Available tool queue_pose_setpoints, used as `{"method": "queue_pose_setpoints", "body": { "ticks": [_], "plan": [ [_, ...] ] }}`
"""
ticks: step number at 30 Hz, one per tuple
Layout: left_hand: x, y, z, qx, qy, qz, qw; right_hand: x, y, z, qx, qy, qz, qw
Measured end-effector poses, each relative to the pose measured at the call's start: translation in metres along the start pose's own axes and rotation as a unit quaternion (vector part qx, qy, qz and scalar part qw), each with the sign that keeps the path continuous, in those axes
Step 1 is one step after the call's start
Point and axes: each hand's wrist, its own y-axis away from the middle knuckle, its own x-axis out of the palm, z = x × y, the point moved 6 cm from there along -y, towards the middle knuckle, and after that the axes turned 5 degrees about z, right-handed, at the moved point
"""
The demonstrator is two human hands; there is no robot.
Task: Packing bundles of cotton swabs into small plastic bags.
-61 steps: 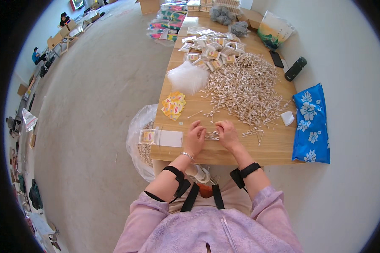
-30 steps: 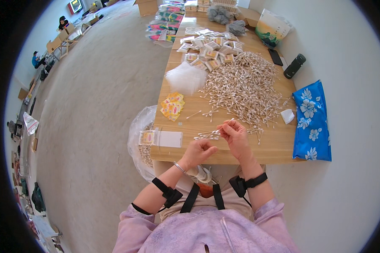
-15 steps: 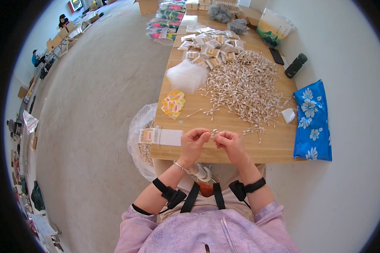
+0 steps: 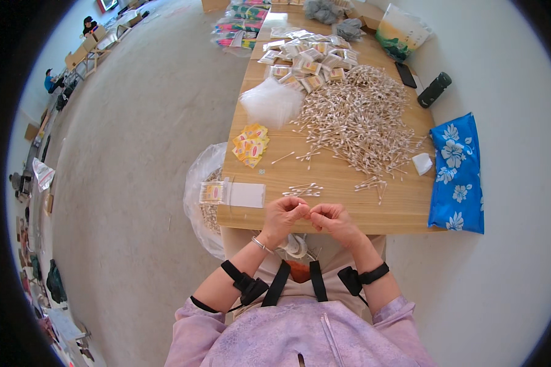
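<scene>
My left hand (image 4: 281, 218) and my right hand (image 4: 335, 222) meet over the near edge of the wooden table, fingertips pinched together. Something pale may lie between the fingers, too small to make out. Just beyond them rests a small row of cotton swabs (image 4: 303, 190). A large heap of cotton swabs (image 4: 361, 119) spreads across the table farther off. To the left of my hands, a clear packet of swabs (image 4: 212, 192) with a yellow label sits at the table edge, against a white card (image 4: 247, 195).
Yellow label cards (image 4: 250, 145), clear bags (image 4: 270, 104) and filled packets (image 4: 309, 61) lie along the table's left and far part. At right are a blue flowered pouch (image 4: 458, 174), a black bottle (image 4: 434, 90) and a phone (image 4: 404, 74). A plastic sack (image 4: 196, 211) stands beside the table.
Both hands have drawn back toward me and slightly down. The small row of swabs, mostly covered by the fingers before, now shows on the table beyond them.
</scene>
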Motion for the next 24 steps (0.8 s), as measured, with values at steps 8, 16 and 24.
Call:
{"method": "queue_pose_setpoints", "body": {
  "ticks": [8,16,24],
  "plan": [
    [-0.007,-0.008,-0.001,0.038,-0.038,0.010,0.999,0.004,-0.003,0.012,-0.030,0.025,-0.027,0.999],
    [0.000,-0.006,0.000,0.053,-0.039,0.055,0.996,0.010,0.001,0.008,0.071,-0.047,0.052,0.995],
    [-0.029,0.004,0.032,-0.038,-0.297,0.041,0.953,-0.015,-0.013,-0.015,0.048,0.028,0.031,0.998]
  ]
}}
